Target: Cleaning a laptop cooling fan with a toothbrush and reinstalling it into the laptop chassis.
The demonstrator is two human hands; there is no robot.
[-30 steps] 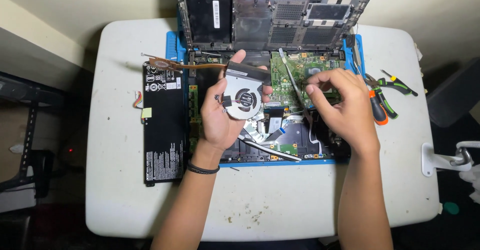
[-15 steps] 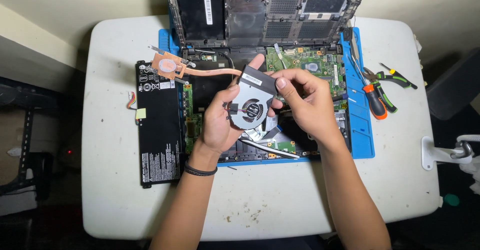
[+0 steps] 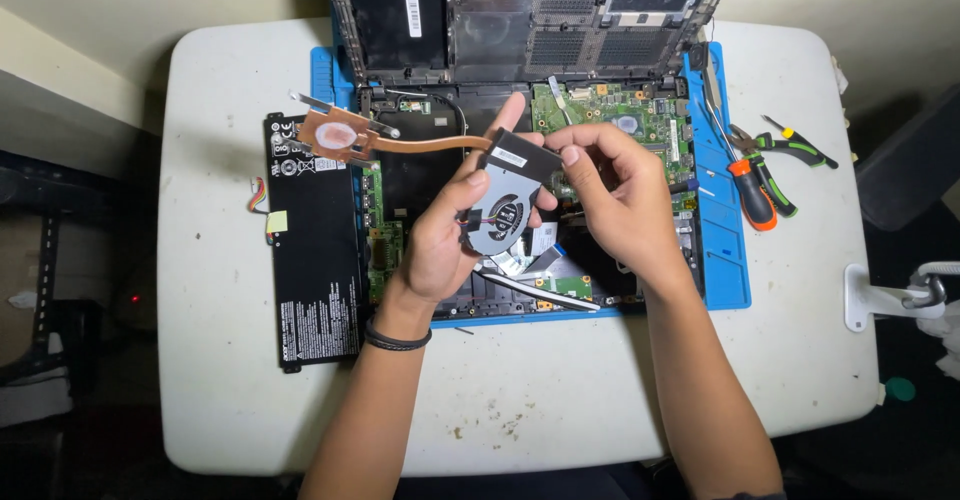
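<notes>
Black battery pack (image 3: 315,250) left of the blue mat (image 3: 722,250); orange-handled screwdriver (image 3: 750,192) and green-handled pliers (image 3: 790,145) right.

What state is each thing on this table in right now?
Cooling fan: lifted, held in both hands.
Copper heat pipe: attached to fan, raised.
Laptop: opened up, board exposed.
Bottom cover: off, propped at the back.
Battery: removed, flat on table.
Screwdriver: lying unused.
Left hand: gripping fan.
Right hand: pinching fan's corner.

An opened laptop (image 3: 560,160) lies on a work mat (image 3: 725,250) at the back middle of a table (image 3: 220,360). A flat battery pack (image 3: 315,250) lies on the table just left of the laptop. A screwdriver (image 3: 745,185) and pliers (image 3: 790,150) lie right of it. Both hands, left (image 3: 445,240) and right (image 3: 625,205), hold a fan with its heat pipe (image 3: 505,205) above the laptop's middle.
</notes>
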